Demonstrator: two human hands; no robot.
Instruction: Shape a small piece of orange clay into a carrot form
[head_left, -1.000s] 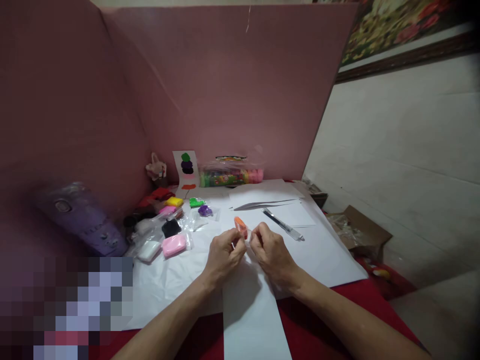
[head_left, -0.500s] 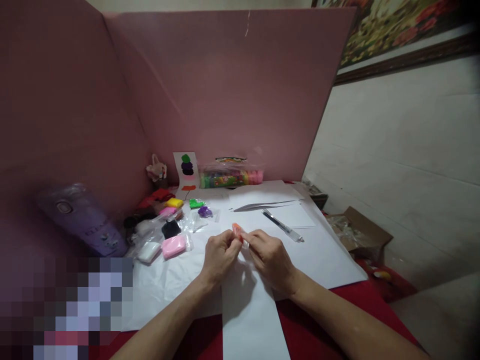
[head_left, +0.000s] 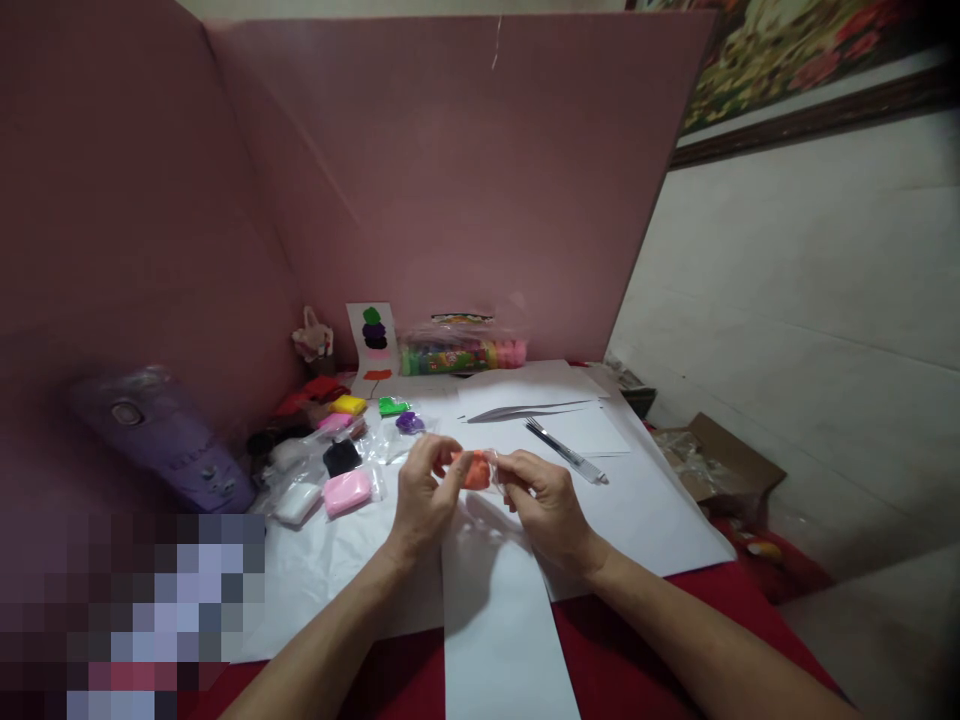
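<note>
Between my two hands is a clear bag with orange clay (head_left: 477,471) in it, held above a white paper strip (head_left: 499,620). My left hand (head_left: 427,492) pinches the bag's left side, thumb against the orange clay. The fingers of my right hand (head_left: 546,505) are closed on the clear plastic at the right end. Left of my hands lie packets of pink clay (head_left: 347,493), black clay (head_left: 342,457) and white clay (head_left: 298,503). Purple clay (head_left: 409,423) and green clay (head_left: 392,406) sit farther back.
A metal fork (head_left: 562,448) lies on the white sheets at right. Behind stand a pack of colored sticks (head_left: 457,357) and a card with painted colors (head_left: 374,345). A purple bottle (head_left: 169,440) is at left, an open cardboard box (head_left: 724,460) at right.
My left hand has shifted slightly left and its thumb has spread along the bag. The bag has turned, so more of the orange clay shows between my hands.
</note>
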